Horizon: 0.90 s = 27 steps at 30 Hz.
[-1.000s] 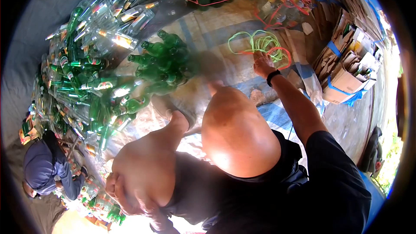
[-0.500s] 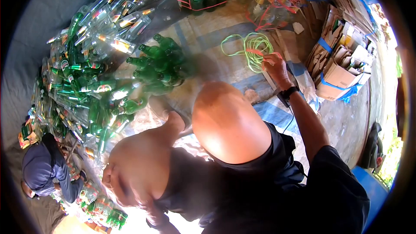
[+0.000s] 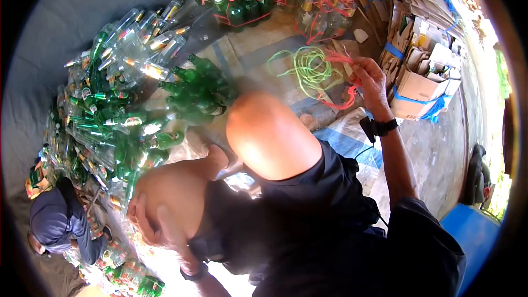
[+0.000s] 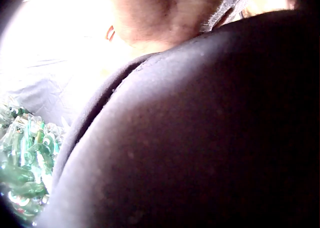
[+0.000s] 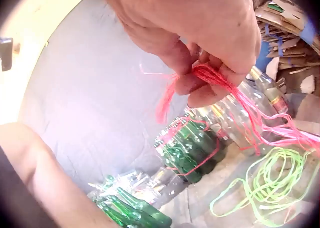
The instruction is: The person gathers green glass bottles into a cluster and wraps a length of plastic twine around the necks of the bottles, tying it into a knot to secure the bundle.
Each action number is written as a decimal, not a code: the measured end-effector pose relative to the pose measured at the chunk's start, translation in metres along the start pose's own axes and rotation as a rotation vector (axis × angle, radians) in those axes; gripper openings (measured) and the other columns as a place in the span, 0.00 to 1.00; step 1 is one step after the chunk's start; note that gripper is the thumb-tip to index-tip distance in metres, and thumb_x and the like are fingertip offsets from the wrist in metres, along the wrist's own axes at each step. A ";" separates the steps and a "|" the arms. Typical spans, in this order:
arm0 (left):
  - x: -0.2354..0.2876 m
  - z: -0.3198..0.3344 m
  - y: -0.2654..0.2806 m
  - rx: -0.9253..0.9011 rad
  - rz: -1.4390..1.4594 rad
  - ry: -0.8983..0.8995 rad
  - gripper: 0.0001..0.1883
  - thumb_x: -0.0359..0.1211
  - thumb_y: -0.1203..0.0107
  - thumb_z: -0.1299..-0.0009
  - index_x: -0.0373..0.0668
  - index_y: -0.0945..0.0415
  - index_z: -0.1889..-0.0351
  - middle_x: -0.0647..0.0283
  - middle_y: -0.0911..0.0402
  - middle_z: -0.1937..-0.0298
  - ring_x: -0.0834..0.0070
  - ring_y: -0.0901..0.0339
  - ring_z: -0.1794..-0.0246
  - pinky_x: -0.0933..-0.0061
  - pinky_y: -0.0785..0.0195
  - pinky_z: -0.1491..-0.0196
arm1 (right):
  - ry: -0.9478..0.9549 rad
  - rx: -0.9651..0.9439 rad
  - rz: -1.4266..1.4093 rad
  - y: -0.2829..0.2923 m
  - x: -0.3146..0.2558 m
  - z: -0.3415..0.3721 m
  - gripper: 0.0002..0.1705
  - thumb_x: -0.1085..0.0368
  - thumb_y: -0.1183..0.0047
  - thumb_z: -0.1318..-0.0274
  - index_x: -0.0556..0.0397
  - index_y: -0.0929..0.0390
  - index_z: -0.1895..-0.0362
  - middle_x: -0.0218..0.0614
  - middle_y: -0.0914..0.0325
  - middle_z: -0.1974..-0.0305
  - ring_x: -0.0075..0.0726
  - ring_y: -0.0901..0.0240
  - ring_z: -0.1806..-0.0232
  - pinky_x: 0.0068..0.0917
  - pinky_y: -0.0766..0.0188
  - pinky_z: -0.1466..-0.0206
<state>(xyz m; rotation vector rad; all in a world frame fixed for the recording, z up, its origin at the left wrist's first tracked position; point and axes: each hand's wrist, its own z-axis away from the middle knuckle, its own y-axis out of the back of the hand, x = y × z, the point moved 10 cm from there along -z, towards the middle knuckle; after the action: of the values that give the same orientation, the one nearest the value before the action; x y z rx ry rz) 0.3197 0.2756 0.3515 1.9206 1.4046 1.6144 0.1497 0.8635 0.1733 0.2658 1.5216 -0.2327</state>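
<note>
My right hand (image 3: 371, 81) pinches a bunch of red plastic string (image 5: 240, 95) between thumb and fingers, its strands trailing off to one side. In the head view the red string hangs below and beside that hand. A loose coil of light green string (image 3: 311, 71) lies on the ground sheet just left of it. My left hand (image 3: 151, 223) rests on my left knee with its fingers spread over the skin. Only the heel of that hand and dark cloth show in the left wrist view. Green bottles (image 3: 198, 85) stand grouped in front of my knees.
A heap of loose bottles (image 3: 118, 115) lies along the left. Bottle bundles tied with red string (image 3: 242, 3) stand at the back. Strapped cardboard (image 3: 421, 85) is stacked at right. Another person (image 3: 69, 217) bends at lower left. A blue object (image 3: 467, 236) stands at lower right.
My right hand has lifted from the string coil and drawn back to the right, bringing the red string with it. The left hand stays on the knee.
</note>
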 end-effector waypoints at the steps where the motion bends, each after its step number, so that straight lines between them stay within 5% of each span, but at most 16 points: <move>1: 0.001 0.001 0.003 0.013 -0.001 -0.006 0.23 0.42 0.43 0.23 0.36 0.22 0.38 0.51 0.26 0.35 0.55 0.28 0.35 0.55 0.36 0.32 | 0.011 -0.004 -0.009 -0.001 -0.011 0.004 0.09 0.67 0.46 0.29 0.56 0.20 0.50 0.27 0.21 0.66 0.19 0.25 0.69 0.19 0.28 0.63; 6: 0.015 -0.003 0.003 -0.048 -0.116 -0.088 0.22 0.41 0.39 0.26 0.37 0.21 0.40 0.50 0.25 0.36 0.56 0.26 0.37 0.60 0.32 0.36 | 0.027 -0.028 0.140 -0.033 -0.068 0.026 0.09 0.67 0.46 0.30 0.54 0.20 0.50 0.23 0.25 0.70 0.15 0.34 0.73 0.17 0.37 0.70; 11: 0.071 -0.003 0.015 -0.035 0.056 -0.100 0.17 0.39 0.39 0.26 0.35 0.18 0.49 0.54 0.18 0.53 0.60 0.19 0.52 0.64 0.27 0.48 | 0.094 -0.242 0.192 -0.108 -0.139 0.068 0.09 0.67 0.43 0.32 0.55 0.20 0.51 0.23 0.25 0.71 0.14 0.34 0.72 0.17 0.37 0.69; 16: 0.136 0.019 -0.013 -0.280 0.404 -0.179 0.18 0.30 0.37 0.29 0.32 0.21 0.44 0.47 0.19 0.45 0.65 0.16 0.58 0.65 0.21 0.53 | 0.249 -0.471 0.127 -0.170 -0.188 0.112 0.11 0.74 0.39 0.35 0.55 0.19 0.50 0.28 0.18 0.60 0.15 0.24 0.63 0.18 0.28 0.63; 18: 0.178 0.017 -0.023 -0.361 0.523 -0.342 0.22 0.24 0.36 0.33 0.30 0.23 0.40 0.43 0.23 0.37 0.67 0.15 0.58 0.62 0.20 0.50 | 0.458 -0.562 0.287 -0.190 -0.219 0.133 0.13 0.76 0.37 0.42 0.53 0.18 0.53 0.33 0.18 0.61 0.21 0.21 0.65 0.20 0.27 0.65; 20: 0.203 0.015 -0.037 -0.412 0.481 -0.427 0.23 0.23 0.37 0.31 0.37 0.23 0.37 0.46 0.25 0.33 0.56 0.16 0.50 0.64 0.18 0.53 | 0.497 -0.677 0.364 -0.208 -0.237 0.154 0.15 0.79 0.37 0.46 0.53 0.19 0.55 0.35 0.18 0.63 0.29 0.19 0.67 0.24 0.27 0.66; 22: 0.205 0.021 -0.060 -0.495 0.507 -0.367 0.28 0.23 0.38 0.30 0.41 0.28 0.31 0.47 0.28 0.30 0.52 0.15 0.47 0.61 0.18 0.52 | 0.659 -0.732 0.211 -0.219 -0.254 0.173 0.14 0.82 0.40 0.49 0.56 0.22 0.59 0.39 0.22 0.66 0.44 0.22 0.70 0.32 0.27 0.69; 25: 0.202 0.028 -0.066 -0.394 0.419 -0.441 0.28 0.22 0.39 0.30 0.42 0.28 0.31 0.46 0.24 0.35 0.52 0.15 0.50 0.60 0.19 0.53 | 0.573 -0.732 0.142 -0.218 -0.249 0.182 0.14 0.82 0.38 0.50 0.58 0.23 0.59 0.38 0.24 0.68 0.42 0.22 0.71 0.32 0.28 0.69; 27: 0.191 0.032 -0.067 -0.392 0.466 -0.392 0.26 0.21 0.39 0.30 0.43 0.26 0.33 0.49 0.19 0.50 0.54 0.15 0.58 0.60 0.21 0.59 | 0.564 -0.766 0.151 -0.217 -0.243 0.186 0.14 0.80 0.37 0.49 0.56 0.22 0.58 0.37 0.24 0.69 0.41 0.23 0.72 0.32 0.30 0.70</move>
<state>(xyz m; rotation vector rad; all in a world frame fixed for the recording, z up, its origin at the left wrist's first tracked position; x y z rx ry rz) 0.2979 0.4714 0.4091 2.2458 0.4708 1.4304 0.2491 0.5952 0.4161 -0.1870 2.0126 0.5901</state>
